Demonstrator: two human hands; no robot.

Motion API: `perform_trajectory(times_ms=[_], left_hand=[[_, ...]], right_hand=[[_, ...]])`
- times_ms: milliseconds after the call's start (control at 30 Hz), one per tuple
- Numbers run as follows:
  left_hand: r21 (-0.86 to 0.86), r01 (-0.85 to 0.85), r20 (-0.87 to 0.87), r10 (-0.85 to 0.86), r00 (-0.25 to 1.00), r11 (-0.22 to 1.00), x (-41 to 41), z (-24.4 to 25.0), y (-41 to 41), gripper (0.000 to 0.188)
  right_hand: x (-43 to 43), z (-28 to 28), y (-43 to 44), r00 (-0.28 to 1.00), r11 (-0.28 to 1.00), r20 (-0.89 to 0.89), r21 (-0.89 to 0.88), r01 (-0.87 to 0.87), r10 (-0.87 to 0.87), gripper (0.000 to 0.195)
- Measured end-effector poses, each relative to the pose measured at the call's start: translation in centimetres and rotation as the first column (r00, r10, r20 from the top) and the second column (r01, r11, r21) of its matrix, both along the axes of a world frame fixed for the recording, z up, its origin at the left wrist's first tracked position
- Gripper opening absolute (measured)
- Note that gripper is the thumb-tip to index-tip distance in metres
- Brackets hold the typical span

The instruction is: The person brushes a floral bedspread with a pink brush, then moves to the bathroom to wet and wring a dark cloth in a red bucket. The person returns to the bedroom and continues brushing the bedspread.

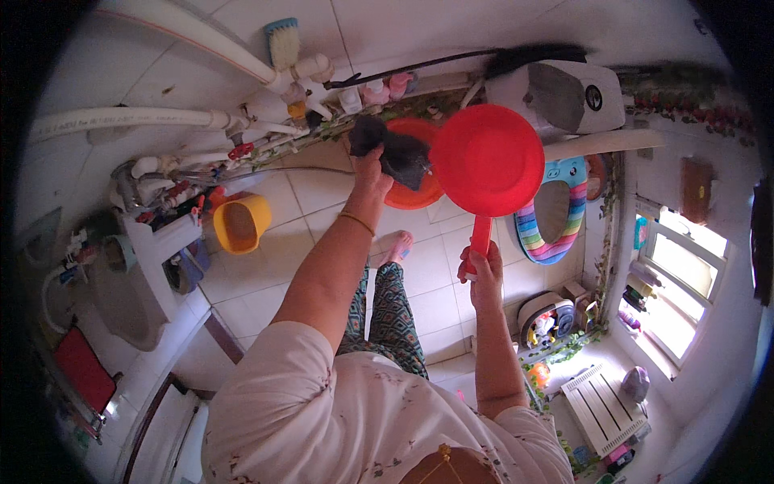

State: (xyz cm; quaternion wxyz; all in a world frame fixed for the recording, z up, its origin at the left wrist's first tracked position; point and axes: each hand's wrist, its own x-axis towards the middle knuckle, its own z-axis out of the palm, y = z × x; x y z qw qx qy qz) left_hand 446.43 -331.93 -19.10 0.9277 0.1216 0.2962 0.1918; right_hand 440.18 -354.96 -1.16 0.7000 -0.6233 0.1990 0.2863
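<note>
My left hand grips a bunched dark grey cloth. The cloth hangs above a red-orange basin and hides part of it. In my right hand is the handle of a red plastic water dipper. Its round bowl is held up to the right of the cloth and covers the basin's right edge in this view. I cannot tell whether the dipper's inside or underside faces me. Whatever the basin holds is mostly hidden.
A toilet seat with a striped cover lies right of the dipper. On the tiled floor to the left stands a yellow bucket. White pipes and a washbasin line the left wall. A scrub brush hangs above.
</note>
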Motion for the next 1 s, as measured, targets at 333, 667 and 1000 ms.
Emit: perform_trajectory(times_ms=[333, 667, 1000], left_hand=[[0.314, 0.014, -0.100, 0.018, 0.995, 0.949, -0.7, -0.9, 1.4, 0.023], [0.496, 0.233, -0.218, -0.140, 0.966, 0.837, -0.1, 11.3, -1.0, 0.030], [0.499, 0.086, -0.612, -0.280, 0.739, -0.862, 0.3, 14.7, -1.8, 0.055]], right_hand=[[-1.1, 0.2, -0.6, 0.999, 0.999, -0.036, 0.018, -0.029, 0.030, 0.025], [-1.5, -0.2, 0.2, 0.984, 0.994, -0.149, -0.036, -0.104, 0.098, 0.027], [-2.2, 0.0, 0.4, 0.966, 0.974, -0.163, -0.071, -0.215, 0.201, 0.027]])
